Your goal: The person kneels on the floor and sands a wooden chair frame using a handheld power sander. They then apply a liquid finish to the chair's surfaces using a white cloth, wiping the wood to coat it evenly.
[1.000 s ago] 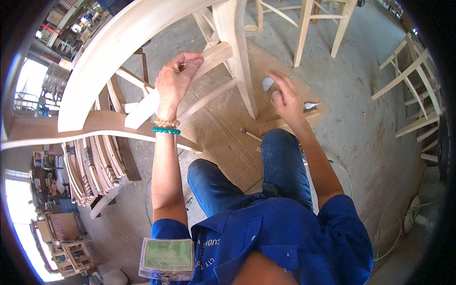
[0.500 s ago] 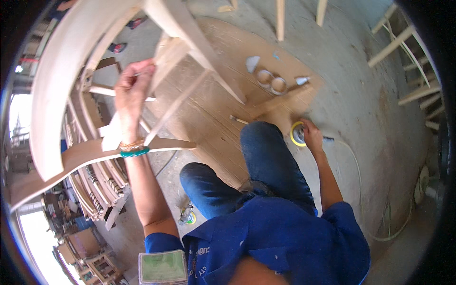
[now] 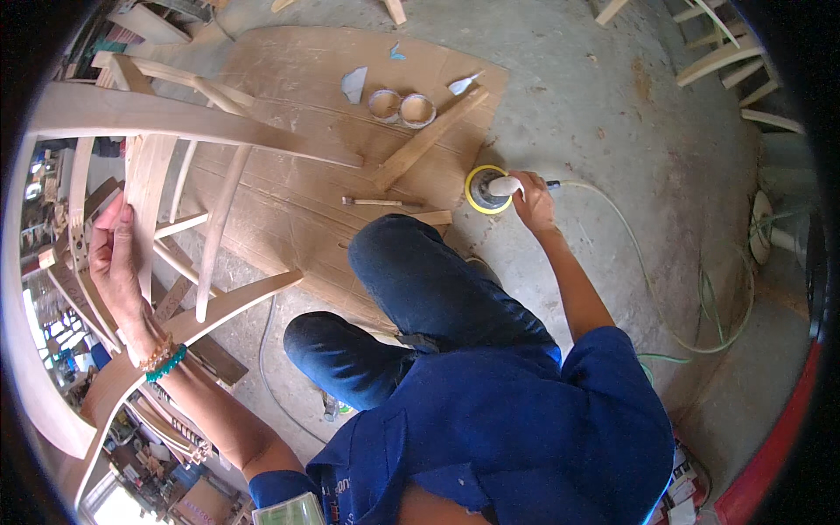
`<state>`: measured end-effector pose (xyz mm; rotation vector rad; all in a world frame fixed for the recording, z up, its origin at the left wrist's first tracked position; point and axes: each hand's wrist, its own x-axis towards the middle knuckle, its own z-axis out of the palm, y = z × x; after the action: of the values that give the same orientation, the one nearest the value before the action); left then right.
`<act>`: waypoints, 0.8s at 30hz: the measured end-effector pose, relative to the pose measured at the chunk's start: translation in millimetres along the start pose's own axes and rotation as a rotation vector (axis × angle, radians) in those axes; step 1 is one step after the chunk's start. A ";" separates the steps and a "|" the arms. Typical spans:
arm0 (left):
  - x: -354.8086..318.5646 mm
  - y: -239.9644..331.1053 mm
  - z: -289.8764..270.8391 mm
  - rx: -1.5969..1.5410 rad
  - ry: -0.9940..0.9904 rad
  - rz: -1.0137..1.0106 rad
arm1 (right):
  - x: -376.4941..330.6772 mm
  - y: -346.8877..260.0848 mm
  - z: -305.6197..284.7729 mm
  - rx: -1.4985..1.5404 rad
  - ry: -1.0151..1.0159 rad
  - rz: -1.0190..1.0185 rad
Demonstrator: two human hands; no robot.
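Note:
A pale wooden chair frame (image 3: 197, 125) stands tilted at my left, with curved legs and thin slats. My left hand (image 3: 118, 254) is closed at the edge of one of its flat rails, thumb on the near face. Part of its fingers is hidden behind the wood. Beaded bracelets circle that wrist. Out to the right, my right hand (image 3: 534, 203) grips a round power sander (image 3: 488, 188) with a yellow-rimmed pad, low by the floor beside my knee. A hose (image 3: 617, 206) runs from the sander to the right.
A cardboard sheet (image 3: 289, 79) covers the floor ahead. On it lie two round tubs (image 3: 401, 108), a white-tipped tool (image 3: 464, 83), a wooden strip (image 3: 429, 140) and a thin brush-like stick (image 3: 378, 201). More wooden frames (image 3: 722, 59) stand at the far right.
My view has swung, and the chair frame now stands at a different tilt. My left hand stays at its rail. The sander is still in my right hand, now showing more of its top.

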<state>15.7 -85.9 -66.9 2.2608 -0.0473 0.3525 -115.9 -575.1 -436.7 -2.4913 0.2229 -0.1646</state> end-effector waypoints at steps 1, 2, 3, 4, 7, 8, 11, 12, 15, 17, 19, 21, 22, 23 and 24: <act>-4.4 6.9 -3.0 -0.003 0.023 -0.021 | 0.9 1.5 0.8 -0.038 -0.001 -0.063; -0.9 3.9 2.7 -0.049 0.018 -0.045 | -2.6 4.5 3.8 -0.078 0.009 -0.121; -1.3 0.6 4.2 -0.070 0.013 -0.028 | -1.7 7.4 8.8 -0.111 -0.095 -0.119; -0.9 -7.5 -3.2 -0.041 0.007 -0.006 | 2.7 8.2 14.8 -0.138 -0.199 -0.140; -2.6 9.6 10.4 -0.061 0.018 -0.022 | 8.2 4.1 22.5 -0.190 -0.357 -0.215; -0.9 17.4 19.2 -0.075 0.016 -0.039 | 7.7 8.2 24.1 -0.257 -0.399 -0.198; -2.2 23.2 15.7 -0.167 0.008 -0.068 | 18.1 6.7 32.0 -0.267 -0.433 -0.197; -3.6 25.6 14.6 -0.172 0.018 -0.064 | 22.7 4.2 32.1 -0.277 -0.458 -0.188; -5.6 25.7 11.0 -0.171 0.023 -0.062 | 28.6 1.1 29.8 -0.281 -0.504 -0.191; -6.2 26.7 14.2 -0.164 0.017 -0.051 | 29.3 1.8 27.7 -0.279 -0.519 -0.202; -7.0 27.0 14.0 -0.119 0.027 -0.054 | 29.6 4.9 28.1 -0.279 -0.516 -0.216; -7.1 25.0 12.2 -0.123 0.027 -0.048 | 28.6 8.5 32.6 -0.252 -0.494 -0.231; -7.5 25.5 13.4 -0.119 0.026 -0.054 | 27.8 10.5 32.2 -0.243 -0.483 -0.234; -7.9 25.9 14.0 -0.114 0.025 -0.061 | 26.5 11.9 32.2 -0.235 -0.473 -0.238; -8.2 25.7 14.9 -0.109 0.025 -0.068 | 24.6 12.3 33.6 -0.235 -0.457 -0.240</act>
<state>7.5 -114.6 -59.3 2.1446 0.0226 0.3344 -87.6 -570.3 -469.2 -2.6999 -0.2624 0.3517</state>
